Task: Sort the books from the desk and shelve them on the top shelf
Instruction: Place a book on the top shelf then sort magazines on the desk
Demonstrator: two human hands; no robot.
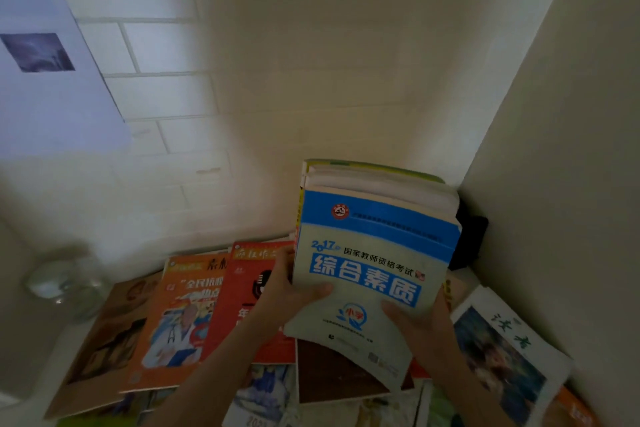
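- Both hands lift a stack of books (377, 218) above the cluttered tabletop (69, 343), held at about 4 o'clock in the view, close to the corner of the wall.
- The left hand (294, 295) grips the stack's lower left edge, thumb curled over the blue-and-grey front cover, the other fingers hidden behind.
- The right hand (420, 319) holds the lower right corner the same way, thumb pressed across the cover.
- The stack's long axis runs from 6 toward 12 o'clock, top edges pointing up and away, front cover tilted back to face the person.
- Several thick paperbacks together look heavy; the soft front cover bends at its bottom edge, so support under the stack with both sides clamped seems the safest hold, or the books may slide apart.
- Magazines (180, 315) lie flat and overlapping on the tabletop from 6 to 8 o'clock, with a glass jar (65, 284) at 9 o'clock.
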